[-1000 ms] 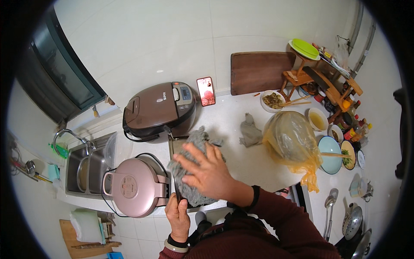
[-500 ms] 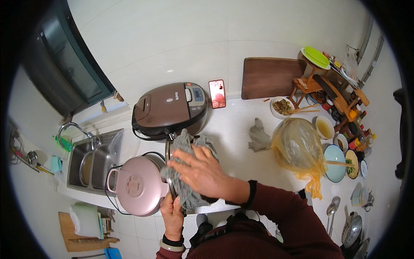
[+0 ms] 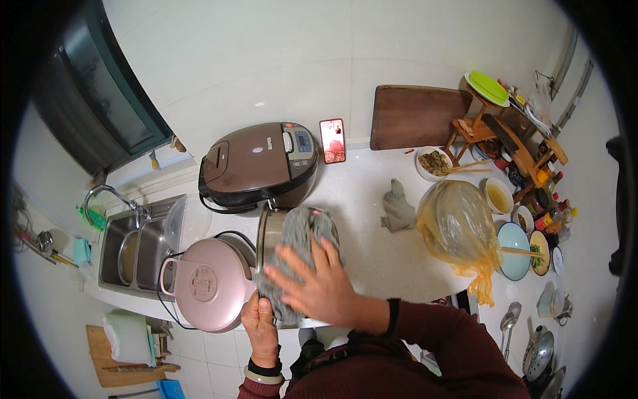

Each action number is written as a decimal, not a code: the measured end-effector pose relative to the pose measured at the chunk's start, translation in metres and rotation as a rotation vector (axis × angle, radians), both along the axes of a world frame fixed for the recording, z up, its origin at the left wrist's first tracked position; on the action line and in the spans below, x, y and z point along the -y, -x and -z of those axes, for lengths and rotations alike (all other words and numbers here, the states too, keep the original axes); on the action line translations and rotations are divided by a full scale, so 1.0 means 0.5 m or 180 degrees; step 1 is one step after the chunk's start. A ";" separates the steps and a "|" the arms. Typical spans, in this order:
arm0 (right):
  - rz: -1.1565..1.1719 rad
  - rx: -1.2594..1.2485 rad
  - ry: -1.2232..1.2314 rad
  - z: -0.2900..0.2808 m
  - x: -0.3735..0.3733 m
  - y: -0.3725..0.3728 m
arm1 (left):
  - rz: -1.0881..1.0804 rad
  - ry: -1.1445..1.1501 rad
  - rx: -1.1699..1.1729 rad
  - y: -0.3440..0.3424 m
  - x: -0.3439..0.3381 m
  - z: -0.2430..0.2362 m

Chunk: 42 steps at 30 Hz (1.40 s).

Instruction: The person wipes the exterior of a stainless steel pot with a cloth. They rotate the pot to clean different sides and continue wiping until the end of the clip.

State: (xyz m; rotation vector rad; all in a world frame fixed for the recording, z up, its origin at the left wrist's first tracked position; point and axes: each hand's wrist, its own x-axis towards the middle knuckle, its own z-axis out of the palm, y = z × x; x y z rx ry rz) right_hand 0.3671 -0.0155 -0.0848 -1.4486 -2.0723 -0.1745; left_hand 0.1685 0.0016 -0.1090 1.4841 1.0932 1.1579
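A shiny steel pot (image 3: 268, 234) is at the middle of the counter, close to its front edge. My left hand (image 3: 260, 327) is closed on the pot's near side, thumb up, apparently at a handle; the grip itself is partly hidden. A grey cloth (image 3: 300, 229) is draped over the pot and covers much of it. On the cloth my right hand (image 3: 316, 282) lies flat with its fingers spread, pressing it against the pot. Whether the pot stands upright or tilted, I cannot tell.
A pink electric pan (image 3: 211, 282) sits left of the pot, a brown rice cooker (image 3: 260, 163) behind it. Further left is a double sink (image 3: 154, 249). To the right are a crumpled grey rag (image 3: 397, 207), a plastic-covered bowl (image 3: 455, 216) and a blue bowl (image 3: 514, 243).
My right hand has shifted slightly down and right, its fingers spread wider. The cloth has moved right, baring more of the pot's steel wall. My left hand keeps its hold.
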 end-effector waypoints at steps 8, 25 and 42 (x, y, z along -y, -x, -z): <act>-0.1043 -0.0233 0.1445 0.256 0.111 0.008 | -0.0045 -0.0081 -0.0238 -0.016 -0.033 -0.026; -0.0304 -0.1707 0.0706 0.009 -0.104 -0.118 | -0.0224 -0.0292 -0.0370 -0.014 -0.027 -0.007; -0.0894 -0.2953 0.2264 0.384 0.052 -0.117 | -0.0371 -0.0269 -0.0007 -0.025 -0.027 0.009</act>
